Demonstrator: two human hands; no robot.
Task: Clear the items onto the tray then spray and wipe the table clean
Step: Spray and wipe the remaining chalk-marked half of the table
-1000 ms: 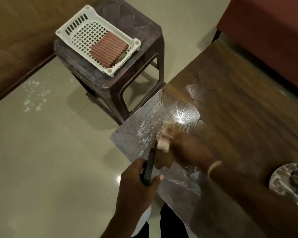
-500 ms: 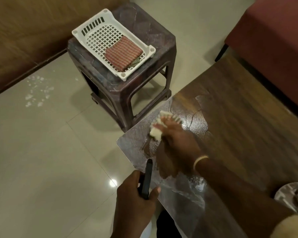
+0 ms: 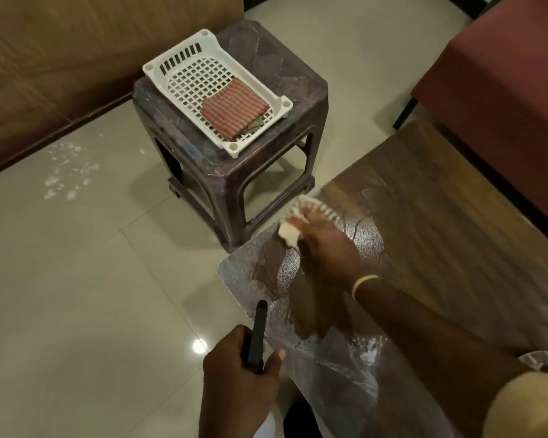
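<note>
Pale tiled floor (image 3: pixel 76 279), dim room, dark wooden table (image 3: pixel 440 222) running in from the right, its corner nearest the stool glistening wet. Beyond that corner, a brown plastic stool (image 3: pixel 234 172) carrying the white slotted tray (image 3: pixel 203 74), with a folded striped cloth (image 3: pixel 233 110) already in it and something small and greenish tucked under the cloth's edge. Right hand (image 3: pixel 326 251) pressed flat on the wet patch, fingers spread over a pale wiping cloth (image 3: pixel 290 230) bunched near the table edge that faces the stool. Soft, limp stuff by the look of it, likely soaking up spray and growing heavier; best pinned under the palm rather than pinched, or it will bunch and skid on the slick film. Left hand (image 3: pixel 238 371) closed around a dark slim spray trigger (image 3: pixel 257 336), just off the table's near corner; bottle body mostly hidden below. Light and rigid, probably; a firm wrap round the neck should do.
</note>
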